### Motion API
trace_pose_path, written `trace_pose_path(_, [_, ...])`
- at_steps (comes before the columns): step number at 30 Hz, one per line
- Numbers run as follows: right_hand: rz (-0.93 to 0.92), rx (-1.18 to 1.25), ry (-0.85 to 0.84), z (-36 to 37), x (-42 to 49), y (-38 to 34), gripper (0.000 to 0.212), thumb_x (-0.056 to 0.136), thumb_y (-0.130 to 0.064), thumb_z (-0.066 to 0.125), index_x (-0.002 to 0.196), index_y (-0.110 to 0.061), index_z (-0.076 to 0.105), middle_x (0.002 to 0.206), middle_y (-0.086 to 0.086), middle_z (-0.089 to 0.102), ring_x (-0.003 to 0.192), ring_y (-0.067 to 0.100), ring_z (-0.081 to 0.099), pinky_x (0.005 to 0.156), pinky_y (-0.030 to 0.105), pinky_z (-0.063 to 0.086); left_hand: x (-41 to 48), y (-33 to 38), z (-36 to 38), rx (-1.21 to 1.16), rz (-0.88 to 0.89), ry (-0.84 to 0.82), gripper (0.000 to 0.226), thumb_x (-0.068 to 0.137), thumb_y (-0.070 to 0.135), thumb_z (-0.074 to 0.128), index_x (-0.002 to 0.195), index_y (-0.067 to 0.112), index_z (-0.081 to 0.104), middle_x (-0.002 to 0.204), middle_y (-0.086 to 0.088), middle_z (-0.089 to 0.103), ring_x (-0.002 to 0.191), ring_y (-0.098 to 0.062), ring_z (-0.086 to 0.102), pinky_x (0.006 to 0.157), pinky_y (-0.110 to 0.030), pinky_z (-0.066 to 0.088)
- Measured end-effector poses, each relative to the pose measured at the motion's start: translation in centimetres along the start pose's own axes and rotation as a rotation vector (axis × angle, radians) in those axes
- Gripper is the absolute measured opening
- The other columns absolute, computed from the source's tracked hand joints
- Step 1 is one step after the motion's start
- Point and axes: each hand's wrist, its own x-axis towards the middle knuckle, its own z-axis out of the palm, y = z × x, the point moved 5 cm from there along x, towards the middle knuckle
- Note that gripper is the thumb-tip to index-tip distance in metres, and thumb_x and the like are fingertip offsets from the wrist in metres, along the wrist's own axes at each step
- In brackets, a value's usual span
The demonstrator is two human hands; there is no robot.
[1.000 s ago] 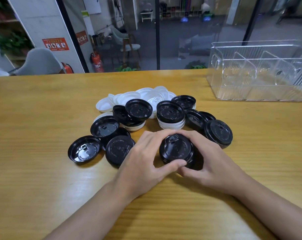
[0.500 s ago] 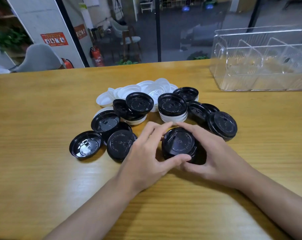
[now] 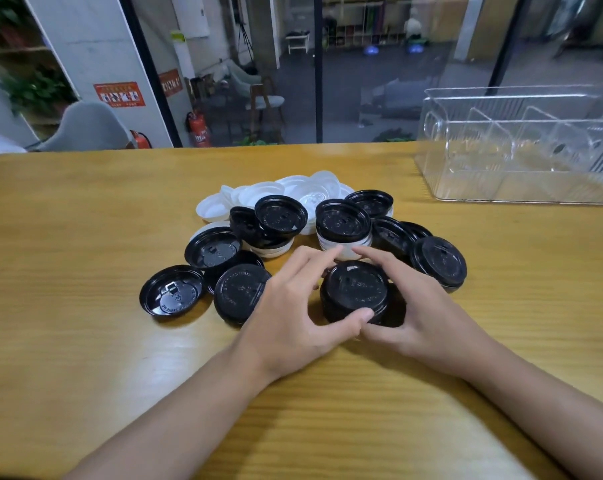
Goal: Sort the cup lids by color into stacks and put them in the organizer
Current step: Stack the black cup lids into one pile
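Fingers (image 3: 319,261) of the left hand (image 3: 289,313) and the right hand (image 3: 424,306) curled round a short stack of black lids (image 3: 357,289) on the desk (image 3: 85,341), thumbs meeting at its near side. Both hands held it. Loose black lids (image 3: 239,296) lay left of the fingers and just beyond them, and white lids (image 3: 258,195) lay farther beyond. The clear organizer (image 3: 514,188) stood well apart, beyond and right of the fingers.

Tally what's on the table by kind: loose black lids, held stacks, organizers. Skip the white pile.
Loose black lids: 11 showing, some overlapped
Black stack, in the grip of left hand and right hand: 1
Clear organizer: 1
Total: 13
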Motion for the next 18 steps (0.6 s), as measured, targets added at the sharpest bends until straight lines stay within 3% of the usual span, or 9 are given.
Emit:
trace_pose_path(6, [-0.007,-0.021,0.011,0.02,0.06,-0.12,0.093,0.079,-0.034,0.092,0.157,-0.024,0.043,0.149,-0.021,0.056,0.137,-0.005,0.052,0.108,0.012,0.039,0.05,-0.15,0.08,-0.019,-0.042,0.008,0.058,0.084,0.047,0.085,0.134,0.024,0.067,0.120,0.011,0.061,0.116,-0.006,0.062,0.096,-0.021,0.052])
trace_pose_path(12, [-0.013,-0.029,0.002,0.04,-0.08,-0.06,0.090,0.077,-0.040,0.093,0.153,-0.023,0.048,0.141,-0.017,0.063,0.132,0.002,0.058,0.108,0.022,0.046,-0.13,-0.10,0.27,-0.056,-0.082,-0.011,0.057,0.084,0.049,0.084,0.133,0.026,0.066,0.121,0.016,0.067,0.117,-0.004,0.064,0.097,-0.024,0.055])
trace_pose_path(18, [-0.016,-0.028,0.001,0.03,-0.01,0.00,0.088,0.077,-0.048,0.089,0.153,-0.024,0.050,0.139,-0.014,0.064,0.131,0.003,0.059,0.108,0.024,0.046,-0.15,-0.14,0.19,-0.075,-0.095,-0.005,0.055,0.088,0.050,0.078,0.135,0.024,0.066,0.121,0.017,0.067,0.119,-0.003,0.064,0.097,-0.023,0.056])
